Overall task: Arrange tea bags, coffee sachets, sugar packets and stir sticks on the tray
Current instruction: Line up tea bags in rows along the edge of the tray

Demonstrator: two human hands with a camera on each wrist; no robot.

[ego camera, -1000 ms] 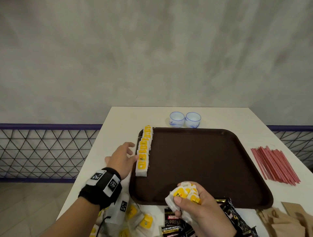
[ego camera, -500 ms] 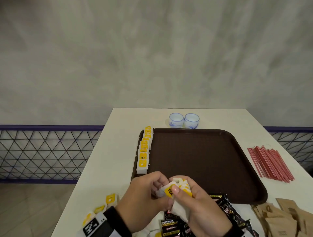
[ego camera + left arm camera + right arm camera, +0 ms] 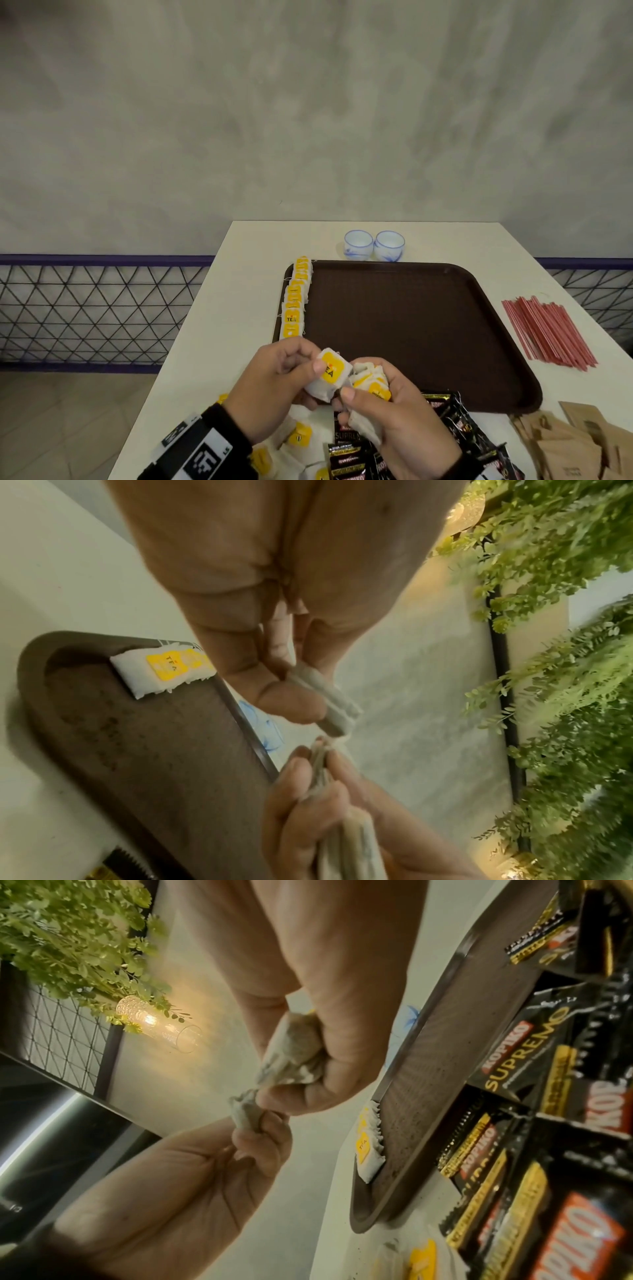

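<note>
Paper bag in transfer: single tea bag (image 3: 329, 374) now pinched by left hand (image 3: 274, 387) between thumb and curled fingers, drawn off the bunch; a second ago that hand lay up at the row, half a second ago just meeting the right.
Bunch: clump of tea bags (image 3: 371, 385) clenched in right hand (image 3: 394, 423), fingers curled round it, held above the near tray edge.
Meaning for task: one bag freed, likely bound for the near end of the row; tea-bag step only partly done.
Near pile, left: loose tea bags (image 3: 299, 437) lying on the surface (image 3: 205, 342) under the left wrist, not yet placed.
Near pile, middle: black coffee sachets (image 3: 455, 428) heaped at the tray's near edge, off the tray.
Near right: brown sugar packets (image 3: 579, 442) on the surface, untouched.
Tray: brown tray (image 3: 411, 325), mostly bare.
Row: placed tea bags (image 3: 294, 301) overlapping along the left rim.
Right side: red stir sticks (image 3: 548, 332) bundled beside the tray.
Far: two small cups (image 3: 374, 245) just beyond the far rim.
Obstruction: none on the way to the row; string possibly tangling the pinched bag with the bunch.
</note>
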